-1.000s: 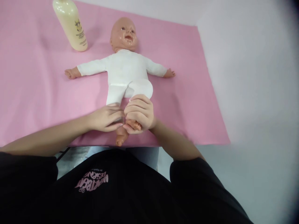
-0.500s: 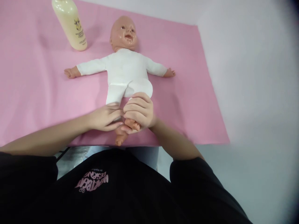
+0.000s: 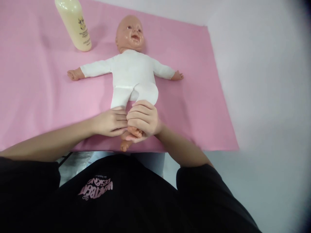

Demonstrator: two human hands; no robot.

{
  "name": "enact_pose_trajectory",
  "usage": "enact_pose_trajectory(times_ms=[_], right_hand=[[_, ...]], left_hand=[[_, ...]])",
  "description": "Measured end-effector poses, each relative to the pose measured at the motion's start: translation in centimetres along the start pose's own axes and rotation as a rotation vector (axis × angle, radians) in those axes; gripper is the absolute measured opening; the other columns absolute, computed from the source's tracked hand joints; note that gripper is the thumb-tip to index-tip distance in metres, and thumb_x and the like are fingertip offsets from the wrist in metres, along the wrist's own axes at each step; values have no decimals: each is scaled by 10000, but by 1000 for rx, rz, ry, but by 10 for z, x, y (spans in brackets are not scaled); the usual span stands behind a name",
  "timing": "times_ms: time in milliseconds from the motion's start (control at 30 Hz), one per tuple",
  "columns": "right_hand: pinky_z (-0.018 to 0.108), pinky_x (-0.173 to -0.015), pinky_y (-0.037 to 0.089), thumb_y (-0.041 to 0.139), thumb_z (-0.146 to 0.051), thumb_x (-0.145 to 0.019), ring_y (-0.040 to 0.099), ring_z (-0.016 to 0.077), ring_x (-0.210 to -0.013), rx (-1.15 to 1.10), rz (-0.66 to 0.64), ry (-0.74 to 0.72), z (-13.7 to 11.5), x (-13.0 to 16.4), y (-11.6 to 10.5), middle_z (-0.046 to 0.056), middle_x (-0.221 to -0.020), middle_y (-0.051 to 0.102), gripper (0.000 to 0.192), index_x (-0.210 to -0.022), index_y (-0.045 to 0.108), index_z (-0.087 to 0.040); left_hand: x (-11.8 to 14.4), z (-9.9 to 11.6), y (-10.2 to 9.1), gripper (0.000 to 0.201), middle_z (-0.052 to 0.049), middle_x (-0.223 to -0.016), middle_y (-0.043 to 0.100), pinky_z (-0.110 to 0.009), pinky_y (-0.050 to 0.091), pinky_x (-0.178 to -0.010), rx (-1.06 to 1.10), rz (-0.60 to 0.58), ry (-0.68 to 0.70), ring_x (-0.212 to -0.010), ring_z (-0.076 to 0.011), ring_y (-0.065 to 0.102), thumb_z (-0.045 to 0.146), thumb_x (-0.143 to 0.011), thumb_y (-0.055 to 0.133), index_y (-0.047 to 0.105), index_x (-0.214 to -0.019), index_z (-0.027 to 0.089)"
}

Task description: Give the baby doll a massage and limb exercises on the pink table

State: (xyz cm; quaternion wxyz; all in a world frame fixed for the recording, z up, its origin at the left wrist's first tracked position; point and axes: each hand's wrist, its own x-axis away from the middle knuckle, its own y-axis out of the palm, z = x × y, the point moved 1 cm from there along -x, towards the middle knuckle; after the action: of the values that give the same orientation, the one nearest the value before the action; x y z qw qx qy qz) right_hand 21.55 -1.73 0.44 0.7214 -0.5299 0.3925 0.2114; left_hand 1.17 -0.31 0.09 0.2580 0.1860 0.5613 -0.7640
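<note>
A baby doll with a white cloth body lies on its back, arms spread, feet toward me. My right hand is wrapped round the lower part of one doll leg, which bends at the knee; its foot pokes out below my fingers. My left hand is closed over the doll's other leg, with its fingertips against my right hand. That leg's foot shows below, near the table edge. My left fingertips and thumb are partly hidden.
A pale yellow lotion bottle with a printed label stands at the back left, beside the doll's head. Pink cloth covers the table, whose front edge is close to my body. A white wall or floor surface lies to the right.
My right hand has shifted slightly left and down, taking the doll's held foot with it. My left hand stays on the other leg. The bottle rests where it was.
</note>
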Motion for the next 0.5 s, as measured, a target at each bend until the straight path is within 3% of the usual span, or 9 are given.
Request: enact_pose_trajectory(times_ms=[67, 200, 333, 400, 500], right_hand=[[411, -843, 573, 528, -627, -1063, 644, 176, -808, 13, -23, 24, 1, 3, 2, -6, -811, 656, 465, -814, 601, -241], [448, -831, 595, 527, -611, -1071, 682, 195, -813, 16, 101, 37, 2, 1, 3, 10, -840, 689, 429, -864, 605, -243], [476, -913, 615, 507, -723, -1046, 720, 210, -912, -31, 192, 79, 0, -2, 7, 41, -944, 746, 487, -946, 592, -254], [487, -978, 616, 521, -769, -1021, 723, 212, -953, -47, 76, 127, -3, 0, 11, 39, -956, 756, 517, -931, 570, -262], [498, -1066, 600, 574, -793, -988, 719, 211, -987, -68, -233, 227, -7, 3, 16, 22, -957, 756, 539, -880, 537, -267]], left_hand=[[0, 0, 0, 243, -40, -1079, 845, -380, 558, -1037, 35, 8, 6, -1049, -217, 775, 325, -1091, 563, 771, -1214, 301], [-1, 1, 2, 234, -22, -1090, 845, -410, 545, -1113, 89, -76, -39, -1092, -232, 767, 434, -1069, 609, 794, -1183, 349], [-5, 6, 6, 234, -10, -983, 825, -369, 579, -1061, 187, -171, -48, -992, -209, 761, 443, -1080, 609, 796, -1063, 304], [-7, 8, 11, 274, -9, -946, 804, -355, 590, -1031, 223, -184, -41, -935, -192, 745, 435, -1096, 596, 767, -970, 262], [-6, 9, 19, 351, -15, -957, 780, -358, 602, -1010, 232, -142, -24, -922, -188, 716, 488, -1094, 602, 718, -888, 229]])
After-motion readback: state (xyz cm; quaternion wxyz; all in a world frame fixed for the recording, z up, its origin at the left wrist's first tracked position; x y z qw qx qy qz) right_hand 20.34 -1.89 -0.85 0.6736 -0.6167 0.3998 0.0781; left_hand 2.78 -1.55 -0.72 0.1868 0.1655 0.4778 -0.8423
